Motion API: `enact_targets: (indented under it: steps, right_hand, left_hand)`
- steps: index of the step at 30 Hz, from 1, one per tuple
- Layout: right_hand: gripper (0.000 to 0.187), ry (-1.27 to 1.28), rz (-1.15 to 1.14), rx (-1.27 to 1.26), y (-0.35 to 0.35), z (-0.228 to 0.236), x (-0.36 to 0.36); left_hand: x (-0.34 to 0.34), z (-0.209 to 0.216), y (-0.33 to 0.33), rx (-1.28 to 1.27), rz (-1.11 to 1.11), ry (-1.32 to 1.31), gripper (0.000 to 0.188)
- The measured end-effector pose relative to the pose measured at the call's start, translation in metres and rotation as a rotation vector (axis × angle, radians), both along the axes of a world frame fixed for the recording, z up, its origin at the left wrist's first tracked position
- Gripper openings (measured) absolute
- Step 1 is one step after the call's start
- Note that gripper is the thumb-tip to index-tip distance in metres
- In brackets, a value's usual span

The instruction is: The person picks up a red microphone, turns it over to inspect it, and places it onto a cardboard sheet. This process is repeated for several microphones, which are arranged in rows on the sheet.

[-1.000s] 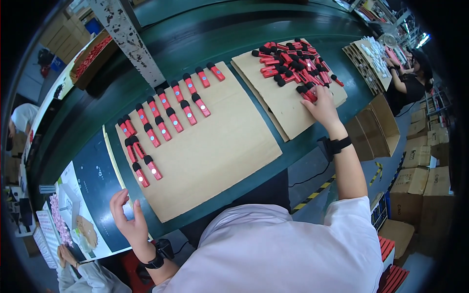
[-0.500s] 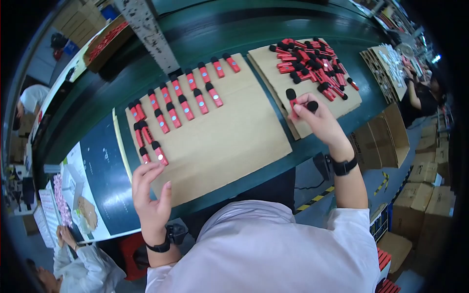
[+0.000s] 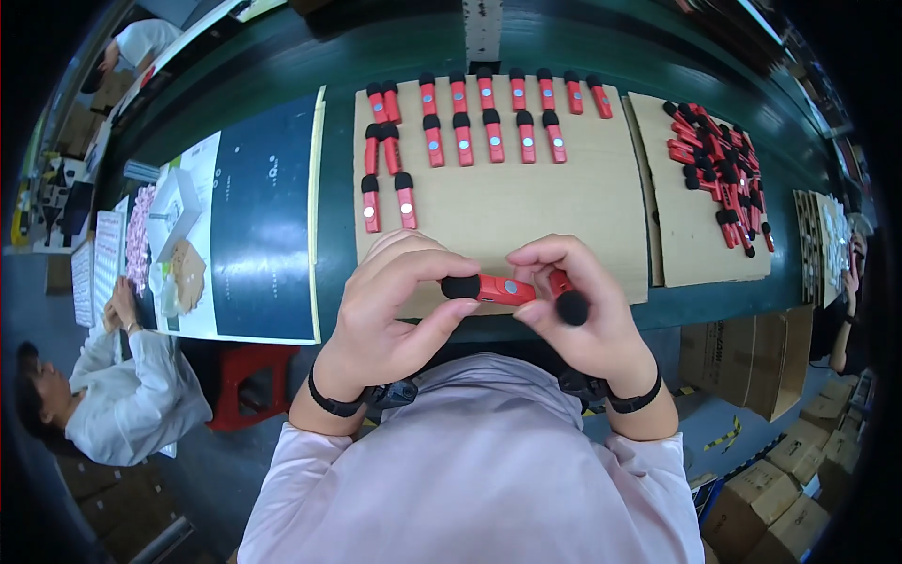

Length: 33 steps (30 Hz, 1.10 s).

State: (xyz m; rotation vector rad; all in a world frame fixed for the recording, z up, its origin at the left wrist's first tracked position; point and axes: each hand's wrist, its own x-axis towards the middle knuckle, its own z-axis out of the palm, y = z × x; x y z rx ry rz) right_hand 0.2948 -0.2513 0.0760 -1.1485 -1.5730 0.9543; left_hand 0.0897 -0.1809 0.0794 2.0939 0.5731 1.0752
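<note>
My left hand [image 3: 395,301] pinches the black foam tip of a small red microphone [image 3: 503,289] between thumb and fingers. The microphone lies sideways in the air, a pale round spot facing up. Around its red end close the fingertips of my right hand [image 3: 592,310]. That hand also holds a second red microphone [image 3: 570,303], its foam tip towards me. Beyond my hands, rows of similar microphones [image 3: 494,141] rest on a cardboard sheet [image 3: 564,211], foam ends pointing away. To the right, a heap of red microphones [image 3: 728,174] covers another cardboard sheet [image 3: 695,263].
A dark blue board [image 3: 268,226] lies left on the green table [image 3: 338,282]. At the lower left a person in white [image 3: 141,385] sits by a red stool [image 3: 249,381]. Another person works at far right. An open carton [image 3: 752,357] stands right of the table.
My right hand has come left from the heap side with two microphones. My left hand has left the row's end and taken hold of one microphone's foam tip. The view has turned left.
</note>
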Motion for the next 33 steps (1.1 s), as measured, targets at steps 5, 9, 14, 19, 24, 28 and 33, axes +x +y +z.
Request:
enact_targets:
  steps: [5, 9, 14, 19, 24, 28, 33]
  right_hand:
    - [0.024, 0.588, 0.018, -0.500, -0.003, -0.016, -0.002]
    - [0.019, 0.576, 0.021, -0.449, -0.006, -0.027, -0.008]
    - [0.024, 0.234, -0.060, -0.156, -0.007, -0.021, -0.010]
    - [0.026, 0.112, -0.098, 0.083, -0.007, -0.023, -0.014]
    - [0.027, 0.092, -0.146, 0.081, -0.007, -0.025, -0.018]
    - [0.027, 0.070, -0.138, 0.114, -0.008, -0.023, -0.019]
    - [0.026, 0.056, -0.133, 0.136, -0.008, -0.021, -0.019]
  left_hand:
    - [-0.011, -0.011, 0.000, 0.045, 0.013, -0.050, 0.029]
    - [-0.015, -0.015, -0.001, 0.048, -0.036, 0.003, 0.025]
    - [-0.017, -0.016, -0.006, -0.092, -0.006, 0.009, 0.027]
    - [-0.012, -0.012, -0.005, -0.105, -0.002, 0.005, 0.032]
    - [-0.011, -0.014, -0.005, -0.073, 0.006, 0.015, 0.034]
    - [-0.011, -0.012, -0.005, -0.088, 0.004, 0.021, 0.033]
    - [-0.016, -0.014, -0.005, -0.063, -0.039, 0.063, 0.031]
